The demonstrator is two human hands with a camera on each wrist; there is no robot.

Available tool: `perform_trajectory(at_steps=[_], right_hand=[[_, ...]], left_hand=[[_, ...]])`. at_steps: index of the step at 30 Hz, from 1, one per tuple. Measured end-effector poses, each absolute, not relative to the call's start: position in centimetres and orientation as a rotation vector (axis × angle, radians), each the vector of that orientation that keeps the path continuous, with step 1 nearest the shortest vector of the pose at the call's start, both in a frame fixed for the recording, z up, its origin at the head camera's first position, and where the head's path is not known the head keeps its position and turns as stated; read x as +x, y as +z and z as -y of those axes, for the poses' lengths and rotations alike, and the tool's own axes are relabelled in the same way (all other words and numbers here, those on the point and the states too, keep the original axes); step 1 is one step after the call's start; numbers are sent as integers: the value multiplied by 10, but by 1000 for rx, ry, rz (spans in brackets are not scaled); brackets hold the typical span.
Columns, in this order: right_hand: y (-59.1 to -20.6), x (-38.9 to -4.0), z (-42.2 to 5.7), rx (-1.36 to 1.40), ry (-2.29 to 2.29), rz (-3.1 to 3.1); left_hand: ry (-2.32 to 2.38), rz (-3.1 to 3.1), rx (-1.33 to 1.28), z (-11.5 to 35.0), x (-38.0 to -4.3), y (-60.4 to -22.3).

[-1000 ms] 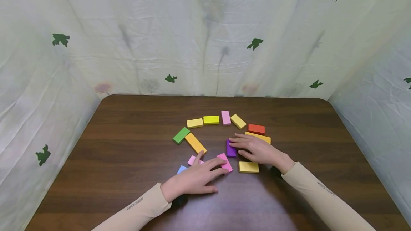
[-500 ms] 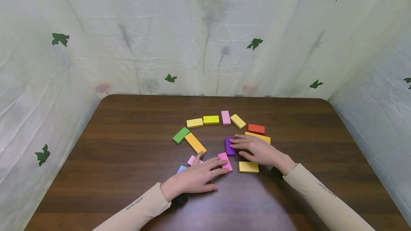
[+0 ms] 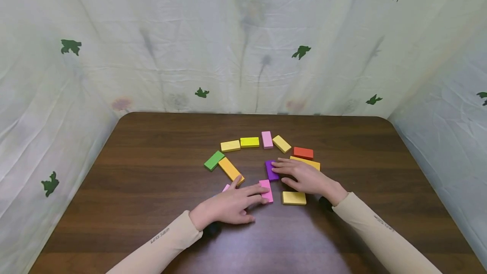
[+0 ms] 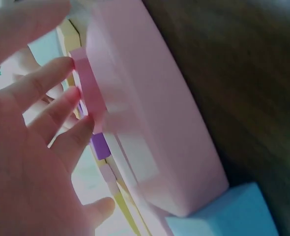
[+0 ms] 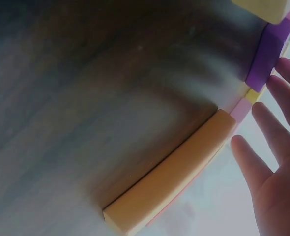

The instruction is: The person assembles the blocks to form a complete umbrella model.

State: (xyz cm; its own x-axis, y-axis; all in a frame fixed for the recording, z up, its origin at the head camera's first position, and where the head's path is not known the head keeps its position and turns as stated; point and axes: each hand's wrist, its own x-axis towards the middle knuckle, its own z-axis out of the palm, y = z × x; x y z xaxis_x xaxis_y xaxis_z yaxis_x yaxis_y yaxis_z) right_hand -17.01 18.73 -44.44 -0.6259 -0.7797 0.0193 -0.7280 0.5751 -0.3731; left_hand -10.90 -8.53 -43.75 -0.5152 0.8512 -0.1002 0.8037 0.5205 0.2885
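Note:
My left hand lies palm down with extended fingers, its fingertips on a bright pink block. In the left wrist view the fingertips meet that pink block along its side. My right hand touches a purple block just beyond the pink one, fingers spread and nearly straight. The right wrist view has those fingertips at the purple block. The purple block's near end sits right at the pink block's far end. A pale pink block and a blue block lie under my left hand.
An arc of blocks curves behind: green, pale yellow, bright yellow, light pink, another pale yellow and red. Orange blocks flank both sides; a yellow block lies near my right wrist.
The purple block has slid left and away from me, turning slightly. The pink block has turned straighter and shifted a little. My left hand has moved slightly forward, covering the blue block in the head view.

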Motion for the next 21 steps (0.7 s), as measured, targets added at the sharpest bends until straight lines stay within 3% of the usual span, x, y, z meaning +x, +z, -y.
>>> perform_trajectory(at_steps=[21], right_hand=[[-446, -165, -175, -1308, -485, -2689]], left_hand=[[393, -2483, 1493, 85, -118, -440]])
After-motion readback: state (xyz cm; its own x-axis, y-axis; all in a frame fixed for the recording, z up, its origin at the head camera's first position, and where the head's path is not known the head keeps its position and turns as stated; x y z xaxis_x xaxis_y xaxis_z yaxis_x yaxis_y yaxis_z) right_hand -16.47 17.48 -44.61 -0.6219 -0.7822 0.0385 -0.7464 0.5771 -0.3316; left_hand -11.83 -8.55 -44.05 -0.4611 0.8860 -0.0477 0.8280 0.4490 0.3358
